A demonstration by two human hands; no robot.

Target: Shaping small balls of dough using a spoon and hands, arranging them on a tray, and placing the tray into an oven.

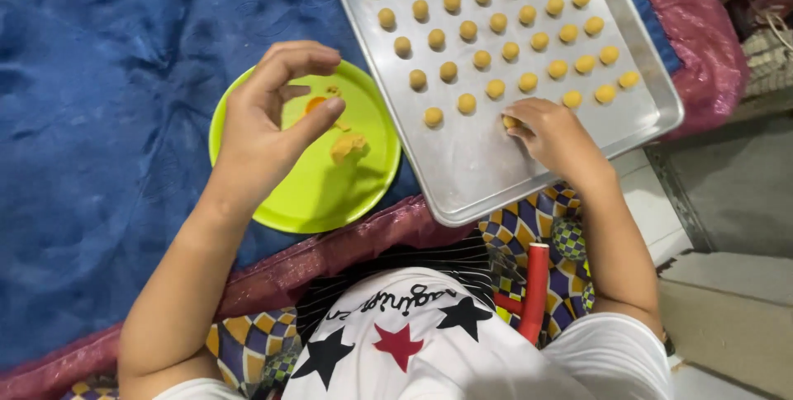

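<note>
The dough ball sits at the near end of the metal tray, pinched in my right hand. I seem to be placing it; releasing comes next. My left hand hovers half-curled, empty, over the green plate left of the tray.

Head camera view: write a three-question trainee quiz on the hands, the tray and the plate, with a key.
1. True or false: the right hand is setting a dough ball on the metal tray.
2. Which thing lies under the left hand?
A. the green plate
B. the red tube
C. the blue cloth
3. Fill in: the leftover dough on the plate is ____ in colour.

Key
1. True; its fingertips pinch the ball at the tray's near rows.
2. A; the hand hovers over the plate, fingers curled, holding nothing visible.
3. Yellow.
</note>
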